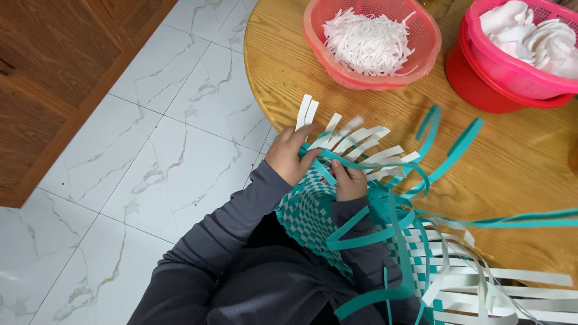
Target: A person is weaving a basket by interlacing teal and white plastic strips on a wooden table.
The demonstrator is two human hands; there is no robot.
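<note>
Underneath, a round wooden table point(373, 114) stands on white marble-patterned floor tiles point(150, 156)

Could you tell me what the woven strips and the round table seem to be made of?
The teal strips and white strips look like flat plastic strapping: smooth, uniform, springy curls, though stiff paper is possible. The round table looks like varnished wood, with visible grain and a glossy sheen.

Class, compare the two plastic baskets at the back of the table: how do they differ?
The left basket is paler salmon-pink; the right basket is deeper pink. The left holds thin white shreds; the right holds wider white curls. The left sits on the table; the right rests in a red bowl. Both are perforated.
</note>
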